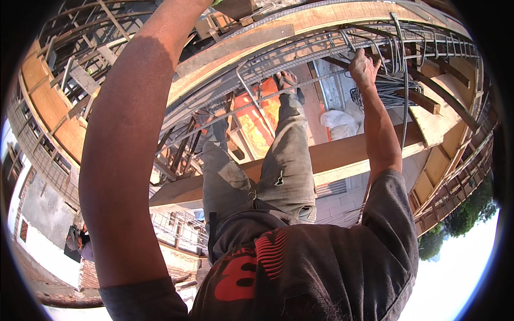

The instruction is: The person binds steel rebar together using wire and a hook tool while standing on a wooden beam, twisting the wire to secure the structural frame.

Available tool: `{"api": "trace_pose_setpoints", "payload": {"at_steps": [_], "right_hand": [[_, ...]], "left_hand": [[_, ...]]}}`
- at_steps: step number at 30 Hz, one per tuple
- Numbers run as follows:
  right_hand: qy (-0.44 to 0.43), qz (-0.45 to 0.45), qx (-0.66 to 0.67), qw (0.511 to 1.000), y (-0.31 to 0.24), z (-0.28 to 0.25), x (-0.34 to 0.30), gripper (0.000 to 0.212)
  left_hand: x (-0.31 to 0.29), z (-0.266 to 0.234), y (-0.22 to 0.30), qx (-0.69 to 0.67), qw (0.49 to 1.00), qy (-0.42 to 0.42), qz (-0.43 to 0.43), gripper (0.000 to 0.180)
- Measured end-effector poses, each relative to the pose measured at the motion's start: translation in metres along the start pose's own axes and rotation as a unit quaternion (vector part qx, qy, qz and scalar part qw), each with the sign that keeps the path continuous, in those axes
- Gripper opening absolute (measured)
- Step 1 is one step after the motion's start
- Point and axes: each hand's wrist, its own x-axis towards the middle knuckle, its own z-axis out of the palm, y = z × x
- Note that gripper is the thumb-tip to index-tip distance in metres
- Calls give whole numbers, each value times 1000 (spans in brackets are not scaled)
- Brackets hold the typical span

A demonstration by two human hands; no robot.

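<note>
My left arm [126, 134] reaches up past the top edge, so its hand is out of sight; a scrap of green shows by the wrist. At the upper right, my right hand [364, 69] is closed on a thin steel bar of the rebar cage [316, 45]; the exact hold is partly hidden. Beside it hangs a cluster of bent steel stirrups [396, 51]. Below the hand lies a bundle of grey rods or wire [393, 92]. One loose stirrup [249, 85] slants across the cage nearer the middle.
A long timber board [241, 45] runs along the cage. My foot [286, 80] stands by the bars. Under me are a wooden beam [342, 158], an orange sheet [257, 120] and a white plastic bag [340, 124]. Plywood formwork [53, 115] curves along the left.
</note>
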Motion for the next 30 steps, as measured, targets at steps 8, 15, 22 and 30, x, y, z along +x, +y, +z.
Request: {"api": "trace_pose_setpoints", "payload": {"at_steps": [8,15,22,30], "right_hand": [[40,-167,12,985,-1,-18,-13,21],[58,82,130,986,57,-19,30,29],[-34,82,218,972,46,-46,41,56],[-63,-4,172,983,34,-100,4,54]], "left_hand": [[0,6,-14,-7,998,44,38,28],[2,-6,7,-23,999,-6,-25,24],[5,-9,6,19,999,21,30,23],[9,3,3,44,999,-12,-9,26]]}}
